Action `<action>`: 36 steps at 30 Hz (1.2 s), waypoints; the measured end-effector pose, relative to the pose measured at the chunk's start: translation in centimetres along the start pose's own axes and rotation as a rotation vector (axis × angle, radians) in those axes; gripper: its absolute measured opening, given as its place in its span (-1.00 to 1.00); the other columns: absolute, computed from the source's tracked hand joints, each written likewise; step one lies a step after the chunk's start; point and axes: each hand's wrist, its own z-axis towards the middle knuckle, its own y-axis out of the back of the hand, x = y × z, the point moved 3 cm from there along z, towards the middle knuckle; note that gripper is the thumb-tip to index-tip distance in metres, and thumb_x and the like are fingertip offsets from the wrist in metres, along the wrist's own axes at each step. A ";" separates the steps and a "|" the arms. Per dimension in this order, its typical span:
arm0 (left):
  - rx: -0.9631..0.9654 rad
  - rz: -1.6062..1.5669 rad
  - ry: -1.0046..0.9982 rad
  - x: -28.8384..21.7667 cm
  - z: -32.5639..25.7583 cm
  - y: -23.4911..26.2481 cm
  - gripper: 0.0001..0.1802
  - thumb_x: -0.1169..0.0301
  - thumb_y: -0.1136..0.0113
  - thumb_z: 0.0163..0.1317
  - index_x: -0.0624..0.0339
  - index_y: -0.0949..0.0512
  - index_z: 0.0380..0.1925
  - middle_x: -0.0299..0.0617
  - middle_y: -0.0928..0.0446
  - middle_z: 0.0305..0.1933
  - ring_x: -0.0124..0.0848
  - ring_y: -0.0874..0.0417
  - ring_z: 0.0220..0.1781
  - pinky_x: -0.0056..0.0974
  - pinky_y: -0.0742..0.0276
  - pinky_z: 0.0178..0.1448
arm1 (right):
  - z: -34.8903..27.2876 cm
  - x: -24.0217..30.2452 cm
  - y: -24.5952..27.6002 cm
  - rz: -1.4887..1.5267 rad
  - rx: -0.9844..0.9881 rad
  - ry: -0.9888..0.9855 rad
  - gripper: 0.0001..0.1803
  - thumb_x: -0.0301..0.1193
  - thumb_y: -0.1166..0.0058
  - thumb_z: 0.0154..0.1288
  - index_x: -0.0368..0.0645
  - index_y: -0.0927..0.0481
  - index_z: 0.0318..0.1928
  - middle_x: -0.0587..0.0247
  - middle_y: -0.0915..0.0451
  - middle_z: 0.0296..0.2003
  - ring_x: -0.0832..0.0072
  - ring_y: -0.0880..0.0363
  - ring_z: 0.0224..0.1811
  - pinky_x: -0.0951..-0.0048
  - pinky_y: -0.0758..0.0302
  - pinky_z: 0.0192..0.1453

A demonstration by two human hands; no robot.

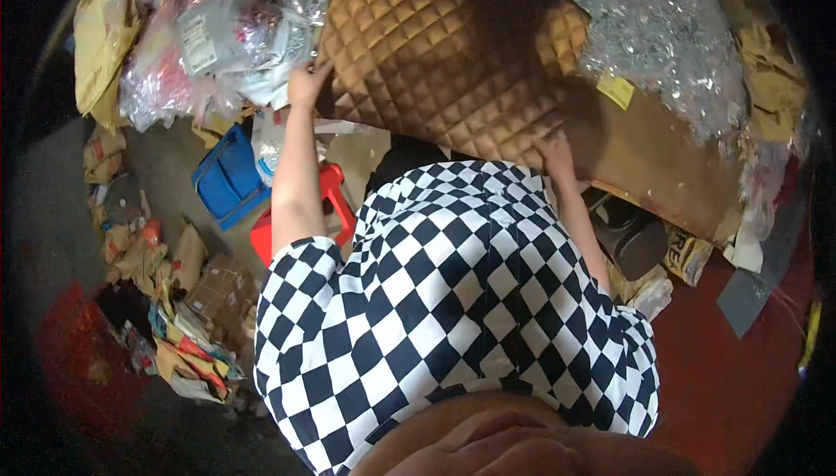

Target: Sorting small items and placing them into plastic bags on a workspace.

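A brown quilted pad (pixel 409 49) with a diamond stitch pattern lies across the far side of the work surface in front of me. My left hand (pixel 308 84) is closed on the pad's left edge, fingers pressed together. Close to my body, my right hand (pixel 557 155) grips the pad's near right edge; its fingertips are partly hard to make out. A dark, blurred patch covers part of the pad's upper right, and I cannot tell what it is.
Clear plastic bags (pixel 235 32) are heaped left of the pad, crinkled clear film (pixel 662 32) at right. A brown board (pixel 670 154) with a yellow label (pixel 616 90) extends right. Below stand a blue container (pixel 231 177) and a red one (pixel 335 193). Packages (pixel 222 293) litter the left floor.
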 end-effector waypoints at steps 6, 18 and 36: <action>0.223 -0.453 0.123 -1.7 0.4 1.5 -0.61 0.26 -0.47 -0.01 0.28 -0.54 -0.31 -0.22 -0.60 -0.39 -0.46 -0.57 -0.38 -0.31 -0.52 -0.23 | 3.4 -5.4 0.7 -0.237 -0.252 -0.080 -0.38 -0.17 -0.28 0.10 -0.31 -0.44 0.07 -0.01 -0.61 -0.17 0.24 -0.59 -0.09 0.28 -0.47 -0.03; 0.409 -0.256 0.182 -0.1 -2.9 0.8 -0.38 0.35 -0.55 -0.17 0.42 -0.55 -0.07 -0.11 -0.64 -0.18 -0.39 -0.64 -0.25 -0.30 -0.56 -0.17 | 2.1 -6.6 0.5 -0.502 -0.216 0.063 -0.52 -0.10 -0.22 0.14 -0.18 -0.55 -0.05 0.01 -0.64 -0.32 0.18 -0.63 -0.26 0.29 -0.49 -0.15; 0.786 -0.803 0.504 -0.5 2.5 0.5 -0.44 0.23 -0.43 0.02 0.24 -0.53 0.01 -0.21 -0.63 -0.12 -0.42 -0.63 -0.12 -0.32 -0.49 -0.02 | 6.1 -6.2 3.1 -0.068 -0.448 0.132 -0.38 -0.23 -0.27 0.15 -0.32 -0.43 0.15 -0.07 -0.58 0.01 0.13 -0.55 0.07 0.27 -0.43 0.13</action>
